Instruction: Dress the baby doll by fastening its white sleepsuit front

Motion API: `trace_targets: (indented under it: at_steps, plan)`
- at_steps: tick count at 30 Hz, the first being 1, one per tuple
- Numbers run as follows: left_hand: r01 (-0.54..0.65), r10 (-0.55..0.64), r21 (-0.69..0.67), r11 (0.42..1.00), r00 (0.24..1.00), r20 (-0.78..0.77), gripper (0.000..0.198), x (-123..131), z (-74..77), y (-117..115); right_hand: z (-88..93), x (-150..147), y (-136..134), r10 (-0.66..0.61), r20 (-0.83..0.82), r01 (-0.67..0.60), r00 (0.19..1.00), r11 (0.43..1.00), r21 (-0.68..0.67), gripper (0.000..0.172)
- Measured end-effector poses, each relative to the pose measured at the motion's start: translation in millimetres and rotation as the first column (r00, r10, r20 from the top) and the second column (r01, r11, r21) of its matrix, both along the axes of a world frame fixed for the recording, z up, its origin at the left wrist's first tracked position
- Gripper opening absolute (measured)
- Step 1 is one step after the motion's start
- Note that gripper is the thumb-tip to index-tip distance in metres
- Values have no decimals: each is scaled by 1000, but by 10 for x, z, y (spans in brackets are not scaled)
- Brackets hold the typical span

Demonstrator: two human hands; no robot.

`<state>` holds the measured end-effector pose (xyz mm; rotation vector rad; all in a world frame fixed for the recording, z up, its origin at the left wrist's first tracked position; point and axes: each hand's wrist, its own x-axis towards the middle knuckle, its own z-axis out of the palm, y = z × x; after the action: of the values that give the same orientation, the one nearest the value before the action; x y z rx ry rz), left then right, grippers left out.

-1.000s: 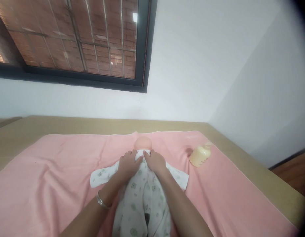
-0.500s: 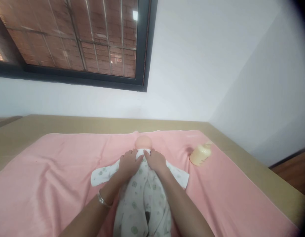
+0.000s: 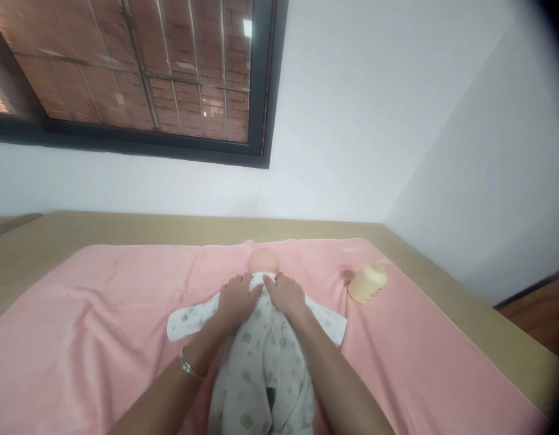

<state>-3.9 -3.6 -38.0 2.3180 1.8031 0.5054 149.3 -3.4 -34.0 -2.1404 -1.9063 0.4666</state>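
A doll lies on its back on a pink blanket (image 3: 139, 290), its round bald head (image 3: 263, 261) pointing away from me. It wears a white romper (image 3: 256, 338) with a small green print, both sleeves spread out sideways. My left hand (image 3: 236, 300) grips the romper at the left shoulder, thumb at the collar. Across from it, my right hand (image 3: 286, 294) has its fingers curled over the other shoulder, thumb also at the collar. The two thumbs are close together, just below the doll's head. My forearms partly cover the romper's sides. What the fingertips touch underneath is hidden.
A baby bottle (image 3: 367, 284) with pale yellowish contents lies tilted on the blanket at the right. The blanket covers a tan padded surface (image 3: 216, 225) that meets a white wall (image 3: 334, 121). A dark-framed window (image 3: 267, 90) with bars is at upper left.
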Motion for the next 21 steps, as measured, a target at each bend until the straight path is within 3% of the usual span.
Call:
trace_targets:
  at_steps: [7, 11, 14, 17, 21]
  plan:
    - [5, -5, -2, 1000, 1000, 10, 34, -6, 4, -2, 114, -33, -63, 3, 26, -2, 1000, 1000, -10, 68]
    - [34, -33, -20, 999, 999, 17, 35, -55, 43, 20, 273, -41, -279, 138, 94, -145, 986, 987, 71, 61]
    - [149, -144, 30, 988, 983, -116, 31, -63, 101, -52, 333, -29, -368, 242, 71, -248, 968, 963, 106, 60]
    - [221, -181, 132, 966, 949, -260, 30, -17, 159, -194, 328, 2, -306, 197, 38, -199, 980, 979, 51, 59]
    - [187, -148, 172, 967, 965, -214, 33, 4, 159, -220, 397, 70, -277, 180, -13, -180, 984, 983, -41, 66]
